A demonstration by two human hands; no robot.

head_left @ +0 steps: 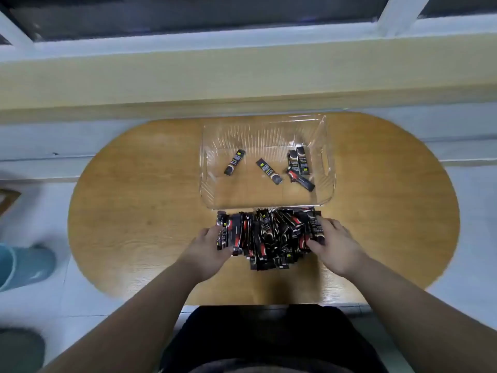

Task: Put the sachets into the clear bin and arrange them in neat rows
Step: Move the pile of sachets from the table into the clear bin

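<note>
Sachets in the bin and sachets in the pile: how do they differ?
The loose sachets in the bin are few, scattered flat; the pile holds many, packed together. No hand touches the loose sachets; the left hand and right hand hold the pile on the table. Both are black sticks.

Softly, evenly lit; wide-angle and slightly smeared.
Glinting in white streaks along the ribbed far wall of the clear bin; shadowed only faintly just in front of the bin, beneath the heaped sachets. Sharpest inside the bin, blurred well to its left and behind it, bowed outward toward every edge far from the bin.
</note>
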